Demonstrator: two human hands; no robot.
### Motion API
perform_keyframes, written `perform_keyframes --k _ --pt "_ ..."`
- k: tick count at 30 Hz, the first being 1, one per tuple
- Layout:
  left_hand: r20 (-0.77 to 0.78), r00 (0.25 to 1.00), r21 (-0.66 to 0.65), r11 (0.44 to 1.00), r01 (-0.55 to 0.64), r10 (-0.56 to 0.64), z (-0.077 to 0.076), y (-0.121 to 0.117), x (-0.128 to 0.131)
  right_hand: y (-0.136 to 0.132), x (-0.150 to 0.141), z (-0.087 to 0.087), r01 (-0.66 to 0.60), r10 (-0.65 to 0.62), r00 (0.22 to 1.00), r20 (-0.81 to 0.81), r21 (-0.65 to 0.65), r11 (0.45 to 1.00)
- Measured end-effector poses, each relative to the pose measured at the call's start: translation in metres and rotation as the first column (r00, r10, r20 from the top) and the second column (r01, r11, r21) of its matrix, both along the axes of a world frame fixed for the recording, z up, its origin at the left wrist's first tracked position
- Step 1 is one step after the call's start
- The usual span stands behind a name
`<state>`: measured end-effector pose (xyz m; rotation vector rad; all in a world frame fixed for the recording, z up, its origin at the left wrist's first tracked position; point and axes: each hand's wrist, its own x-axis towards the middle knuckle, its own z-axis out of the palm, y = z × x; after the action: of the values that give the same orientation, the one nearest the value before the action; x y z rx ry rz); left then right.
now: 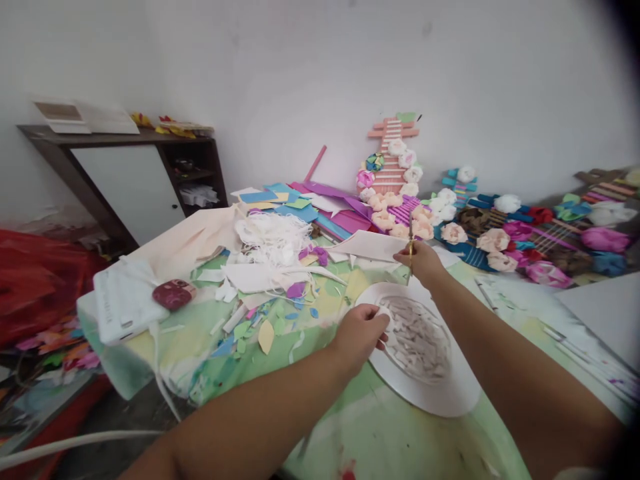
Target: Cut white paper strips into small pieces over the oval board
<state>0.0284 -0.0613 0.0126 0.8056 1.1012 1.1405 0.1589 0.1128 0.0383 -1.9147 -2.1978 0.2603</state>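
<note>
My right hand (423, 261) is closed around gold-handled scissors (411, 248), which point upward past the far rim of a white oval plate (450, 400). Whether the blades are apart is too small to make out. Over the plate's left side, my left hand (361, 333) pinches a small white piece (385, 316) between thumb and fingers. Many short whitish strips (417, 337) fill the hollow of the plate. Just beyond the hands lies a flat pale pink sheet (373, 245).
Left of the plate are paper leaf cut-outs (267, 337), a heap of white string (273, 237) and coloured sheets (300, 207). A white box with a cable (125, 307) and a dark red object (173, 294) sit at the left edge. Flower-covered crafts (393, 167) line the wall.
</note>
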Motion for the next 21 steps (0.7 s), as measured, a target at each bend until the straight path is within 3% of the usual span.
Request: perform_keyframes --k 6,10,16,21 --pt "0.041 0.998 0.059 0.997 0.046 -0.049 0.007 -0.005 0.0 -0.05 0.02 0.013 -0.043 0.047 0.997 0.065 -0.065 0.997" --pt "0.024 0.99 0.126 0.983 0.134 -0.138 0.009 -0.009 0.001 -0.087 0.044 0.012 0.001 0.003 0.997 0.079 -0.059 0.998" --pt "-0.176 0.976 0.212 0.963 0.168 -0.131 0.003 -0.014 0.003 -0.139 0.068 0.007 0.158 -0.154 0.986 -0.061 0.07 0.985" --pt "-0.23 0.96 0.305 0.925 0.228 -0.161 0.005 -0.02 0.007 -0.185 0.057 0.002 0.067 -0.057 0.982 -0.179 0.051 0.996"
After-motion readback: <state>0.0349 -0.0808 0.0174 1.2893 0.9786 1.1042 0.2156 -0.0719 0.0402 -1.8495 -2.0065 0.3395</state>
